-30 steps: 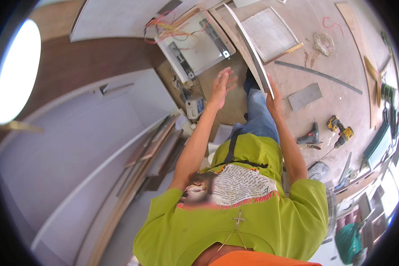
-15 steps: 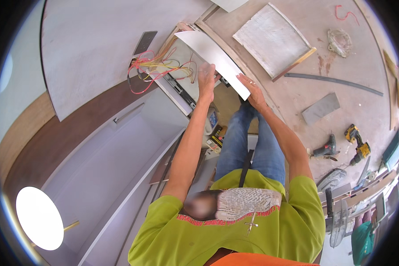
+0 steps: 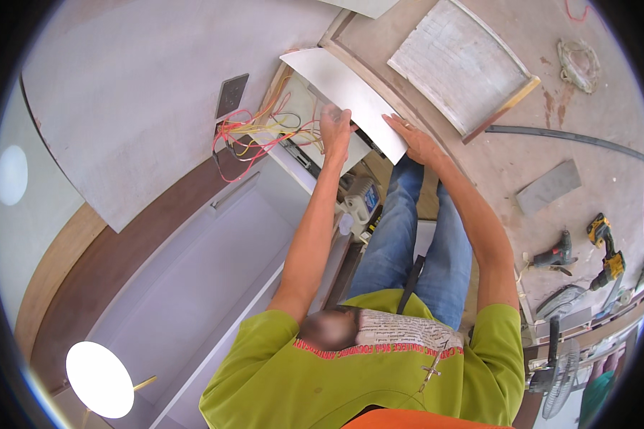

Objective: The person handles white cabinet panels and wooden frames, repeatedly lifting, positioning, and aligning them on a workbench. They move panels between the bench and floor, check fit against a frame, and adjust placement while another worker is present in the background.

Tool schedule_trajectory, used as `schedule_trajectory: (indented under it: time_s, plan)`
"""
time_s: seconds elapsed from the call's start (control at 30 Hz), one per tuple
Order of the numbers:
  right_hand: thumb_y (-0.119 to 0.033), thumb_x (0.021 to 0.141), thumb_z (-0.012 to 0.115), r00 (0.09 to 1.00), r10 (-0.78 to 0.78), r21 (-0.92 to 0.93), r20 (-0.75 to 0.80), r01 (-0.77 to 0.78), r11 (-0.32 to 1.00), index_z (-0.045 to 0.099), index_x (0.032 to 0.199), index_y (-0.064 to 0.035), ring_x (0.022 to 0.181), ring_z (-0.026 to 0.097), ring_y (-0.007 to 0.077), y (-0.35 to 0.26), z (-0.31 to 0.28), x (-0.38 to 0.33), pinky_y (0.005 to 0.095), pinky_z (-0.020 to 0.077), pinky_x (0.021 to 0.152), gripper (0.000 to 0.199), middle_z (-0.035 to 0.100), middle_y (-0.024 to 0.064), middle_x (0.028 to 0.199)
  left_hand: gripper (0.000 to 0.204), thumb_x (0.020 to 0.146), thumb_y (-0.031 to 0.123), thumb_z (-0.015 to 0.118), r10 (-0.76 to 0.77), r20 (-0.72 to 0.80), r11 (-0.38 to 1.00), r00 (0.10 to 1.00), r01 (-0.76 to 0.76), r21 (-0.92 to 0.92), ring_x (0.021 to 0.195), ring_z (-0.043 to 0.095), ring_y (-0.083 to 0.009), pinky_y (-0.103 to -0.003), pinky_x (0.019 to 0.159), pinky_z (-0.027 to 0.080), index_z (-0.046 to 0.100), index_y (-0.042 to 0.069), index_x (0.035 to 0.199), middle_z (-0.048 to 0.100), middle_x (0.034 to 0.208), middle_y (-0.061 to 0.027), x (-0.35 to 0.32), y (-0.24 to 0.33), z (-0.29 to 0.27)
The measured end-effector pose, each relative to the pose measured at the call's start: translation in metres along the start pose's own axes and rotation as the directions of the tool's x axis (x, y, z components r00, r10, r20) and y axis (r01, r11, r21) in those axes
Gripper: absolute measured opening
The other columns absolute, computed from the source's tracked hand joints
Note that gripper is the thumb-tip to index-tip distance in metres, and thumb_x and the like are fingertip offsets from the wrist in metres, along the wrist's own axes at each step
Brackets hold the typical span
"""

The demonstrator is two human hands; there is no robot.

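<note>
1. Two-handed, reached forward to a plain white panel point(image 3: 350, 100), with both arms stretched out ahead of the lime-green shirt point(image 3: 372, 379).
2. Had the left hand point(image 3: 334, 132) half closed at the panel's left edge, fingers curled inward; could not tell, from the blur at the fingertips, whether pinching the edge or only touching.
3. Laid the right hand point(image 3: 416, 141) at the opposite long edge, near the lower end, with fingers nearly straight and close together across the white face; could not make out the thumb, nor whether gripping or just steadying.
4. Saw the panel as long, narrow and thin, smooth and bright, with a greyish blurred patch toward the upper part.
5. Found it slanted from upper left to lower right, partly covering a pale box point(image 3: 299, 100), with the lower corner close above the blue jeans point(image 3: 386, 236).
6. Noted a dark metal slide point(image 3: 300, 159) along the box's left side, and a loose tangle of red, yellow and black wires point(image 3: 247, 136) beside a dark rectangular plate point(image 3: 232, 95).
7. Saw, to the right, a framed whitish board point(image 3: 461, 68), a grey rectangular piece point(image 3: 549, 187) and a yellow-and-black drill point(image 3: 606, 254), all well apart from the hands.
</note>
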State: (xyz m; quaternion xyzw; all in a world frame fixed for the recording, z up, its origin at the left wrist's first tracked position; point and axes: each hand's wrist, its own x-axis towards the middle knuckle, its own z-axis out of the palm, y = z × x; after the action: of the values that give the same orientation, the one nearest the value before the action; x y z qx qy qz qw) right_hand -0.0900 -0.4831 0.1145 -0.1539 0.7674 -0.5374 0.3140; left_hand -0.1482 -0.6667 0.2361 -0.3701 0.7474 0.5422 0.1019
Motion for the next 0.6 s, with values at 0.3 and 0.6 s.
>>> schedule_trajectory:
  time_s: [0.3, 0.6]
  plan:
    - [0.014, 0.074, 0.057, 0.999, 0.033, -0.234, 0.001, -0.032, 0.972, 0.023, 0.154, -0.0368, 0.123, 0.054, 0.0378, 0.006, -0.003, 0.023, 0.0426, 0.0492, 0.100, 0.101, 0.048, 0.0163, 0.142, 0.034, 0.088, 0.009, 0.066, -0.052, 0.020, 0.998, 0.998, 0.051, 0.023, 0.082, 0.061, -0.0146, -0.031, 0.065, 0.058, 0.046, -0.002, 0.114, 0.059, 0.099, -0.0098, 0.028, -0.005, -0.004]
    - [0.014, 0.077, 0.056, 0.992, 0.103, -0.233, 0.068, -0.085, 0.969, 0.025, 0.153, -0.0415, 0.119, 0.055, 0.0359, 0.003, -0.005, 0.034, 0.0417, 0.0509, 0.096, 0.099, 0.053, 0.0168, 0.125, 0.033, 0.085, 0.007, 0.070, 0.199, -0.117, 0.893, 0.973, -0.131, 0.430, 0.080, 0.060, -0.0153, -0.030, 0.069, 0.053, 0.049, 0.001, 0.110, 0.058, 0.089, -0.0069, 0.048, 0.009, -0.004]
